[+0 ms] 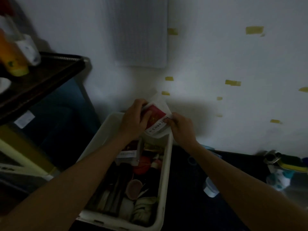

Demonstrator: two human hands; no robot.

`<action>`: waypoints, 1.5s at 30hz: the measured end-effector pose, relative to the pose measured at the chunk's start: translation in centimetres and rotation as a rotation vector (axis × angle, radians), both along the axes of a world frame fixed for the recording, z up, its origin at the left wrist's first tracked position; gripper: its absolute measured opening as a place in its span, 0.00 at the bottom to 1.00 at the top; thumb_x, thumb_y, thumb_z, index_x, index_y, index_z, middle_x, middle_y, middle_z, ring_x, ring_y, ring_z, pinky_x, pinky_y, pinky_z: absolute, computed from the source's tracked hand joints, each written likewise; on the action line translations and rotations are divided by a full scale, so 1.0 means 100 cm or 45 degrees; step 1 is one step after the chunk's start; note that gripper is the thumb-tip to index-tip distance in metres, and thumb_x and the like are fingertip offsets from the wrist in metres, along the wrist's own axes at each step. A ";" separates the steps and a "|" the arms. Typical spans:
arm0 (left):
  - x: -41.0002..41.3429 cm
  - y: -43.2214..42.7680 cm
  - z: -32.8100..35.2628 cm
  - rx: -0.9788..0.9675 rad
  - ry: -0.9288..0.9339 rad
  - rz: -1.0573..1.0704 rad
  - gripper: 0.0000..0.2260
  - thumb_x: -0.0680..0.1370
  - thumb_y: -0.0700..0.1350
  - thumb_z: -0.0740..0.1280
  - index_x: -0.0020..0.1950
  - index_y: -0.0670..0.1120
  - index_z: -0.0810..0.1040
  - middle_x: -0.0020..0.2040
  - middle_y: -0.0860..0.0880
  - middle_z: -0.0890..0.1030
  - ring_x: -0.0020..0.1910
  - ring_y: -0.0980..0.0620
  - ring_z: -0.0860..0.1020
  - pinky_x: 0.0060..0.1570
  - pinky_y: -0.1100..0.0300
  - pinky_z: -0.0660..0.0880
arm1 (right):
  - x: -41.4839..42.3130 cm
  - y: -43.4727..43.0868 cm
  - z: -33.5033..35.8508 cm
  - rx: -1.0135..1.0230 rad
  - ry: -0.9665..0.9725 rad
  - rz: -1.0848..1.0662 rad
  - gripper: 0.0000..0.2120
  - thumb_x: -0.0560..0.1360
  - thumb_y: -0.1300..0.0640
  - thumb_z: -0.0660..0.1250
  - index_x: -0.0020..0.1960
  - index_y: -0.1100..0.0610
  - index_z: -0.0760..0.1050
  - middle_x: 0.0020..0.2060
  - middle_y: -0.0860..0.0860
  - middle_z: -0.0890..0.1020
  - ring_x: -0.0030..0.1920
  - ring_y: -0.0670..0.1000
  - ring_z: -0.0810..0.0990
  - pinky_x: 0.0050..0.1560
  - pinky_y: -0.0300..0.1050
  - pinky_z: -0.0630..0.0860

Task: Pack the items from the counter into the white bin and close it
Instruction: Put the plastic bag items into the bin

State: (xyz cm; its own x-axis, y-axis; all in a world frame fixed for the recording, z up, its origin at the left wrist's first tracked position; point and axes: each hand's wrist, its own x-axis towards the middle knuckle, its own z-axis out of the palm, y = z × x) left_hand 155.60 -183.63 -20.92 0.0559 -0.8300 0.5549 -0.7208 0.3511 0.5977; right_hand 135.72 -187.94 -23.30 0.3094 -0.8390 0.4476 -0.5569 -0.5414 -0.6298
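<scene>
A white bin (166,165) stands open on the dark counter, crowded with items: an orange ball (142,164), a brown round cup (133,188), dark utensils and folded cloth. Over its far end I hold a white packet with a red label (156,116). My left hand (133,120) grips the packet's left side with the thumb across the label. My right hand (180,126) pinches its right lower corner. The packet hides the bin's far rim.
A dark shelf (50,75) at the left carries an orange bottle (11,55) and a white container (29,49). On the dark counter (188,205) right of the bin lie a small clear container (210,188), a yellow-green sponge (293,165) and a metal fitting (271,158).
</scene>
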 end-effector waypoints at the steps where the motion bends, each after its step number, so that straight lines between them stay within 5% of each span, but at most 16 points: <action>1: 0.008 0.001 -0.002 0.000 -0.027 0.036 0.13 0.80 0.54 0.61 0.60 0.48 0.68 0.54 0.49 0.76 0.49 0.51 0.78 0.44 0.49 0.80 | 0.010 0.003 -0.003 0.056 -0.033 0.022 0.08 0.80 0.54 0.64 0.50 0.55 0.80 0.42 0.48 0.84 0.38 0.46 0.81 0.38 0.37 0.76; 5: 0.039 0.001 -0.019 0.088 -0.105 0.144 0.09 0.80 0.54 0.60 0.58 0.52 0.69 0.51 0.52 0.77 0.47 0.54 0.77 0.46 0.51 0.79 | 0.049 0.020 -0.019 0.342 -0.205 0.103 0.06 0.80 0.53 0.63 0.48 0.50 0.78 0.40 0.40 0.81 0.39 0.36 0.80 0.38 0.27 0.75; 10: 0.068 -0.002 -0.047 0.258 -0.087 0.128 0.08 0.80 0.53 0.58 0.58 0.53 0.69 0.52 0.53 0.75 0.48 0.55 0.76 0.49 0.52 0.79 | 0.088 0.032 -0.051 0.678 -0.381 0.076 0.05 0.79 0.53 0.65 0.47 0.51 0.79 0.41 0.45 0.84 0.41 0.42 0.83 0.43 0.41 0.82; 23: 0.113 -0.011 -0.094 0.632 -0.225 0.060 0.15 0.80 0.45 0.62 0.67 0.52 0.69 0.65 0.48 0.73 0.64 0.49 0.70 0.64 0.47 0.70 | 0.131 0.028 -0.102 1.133 -0.494 -0.055 0.08 0.81 0.59 0.62 0.54 0.59 0.78 0.51 0.56 0.84 0.50 0.54 0.83 0.54 0.51 0.80; 28: 0.112 -0.014 -0.108 0.639 -0.315 0.064 0.17 0.79 0.45 0.62 0.67 0.51 0.68 0.65 0.48 0.72 0.65 0.48 0.69 0.65 0.48 0.69 | 0.145 0.034 -0.125 1.325 -0.654 -0.092 0.10 0.81 0.58 0.63 0.58 0.62 0.76 0.53 0.59 0.82 0.50 0.57 0.82 0.50 0.50 0.80; 31: 0.113 -0.013 -0.119 0.646 -0.433 0.068 0.22 0.78 0.45 0.63 0.71 0.49 0.65 0.70 0.48 0.68 0.68 0.46 0.67 0.68 0.48 0.63 | 0.156 0.039 -0.136 1.408 -0.712 -0.117 0.09 0.80 0.59 0.63 0.58 0.61 0.76 0.48 0.55 0.82 0.42 0.50 0.82 0.36 0.39 0.80; 35: 0.110 -0.006 -0.132 0.749 -0.537 0.127 0.30 0.77 0.50 0.64 0.76 0.49 0.57 0.76 0.47 0.60 0.72 0.43 0.62 0.68 0.44 0.62 | 0.167 0.039 -0.148 1.495 -0.562 -0.154 0.11 0.81 0.61 0.63 0.61 0.63 0.76 0.55 0.62 0.80 0.45 0.55 0.80 0.34 0.39 0.78; 39: 0.110 0.004 -0.147 0.923 -0.527 0.064 0.39 0.77 0.53 0.65 0.80 0.51 0.43 0.80 0.47 0.48 0.77 0.43 0.53 0.72 0.39 0.56 | 0.171 0.039 -0.152 1.476 -0.392 -0.162 0.13 0.80 0.62 0.64 0.62 0.66 0.75 0.59 0.64 0.79 0.54 0.61 0.80 0.53 0.51 0.78; 42: 0.113 0.008 -0.155 0.950 -0.561 -0.022 0.38 0.79 0.52 0.63 0.80 0.52 0.41 0.80 0.48 0.40 0.79 0.44 0.43 0.75 0.39 0.47 | 0.169 0.041 -0.147 1.432 -0.327 -0.134 0.16 0.80 0.63 0.64 0.66 0.66 0.71 0.63 0.63 0.77 0.63 0.63 0.76 0.58 0.48 0.75; 45: 0.114 0.012 -0.166 0.963 -0.629 -0.035 0.37 0.79 0.50 0.63 0.80 0.54 0.43 0.79 0.47 0.35 0.78 0.45 0.37 0.75 0.41 0.42 | 0.168 0.044 -0.148 1.162 0.157 -0.161 0.25 0.79 0.57 0.65 0.74 0.60 0.63 0.68 0.61 0.70 0.68 0.62 0.70 0.66 0.53 0.68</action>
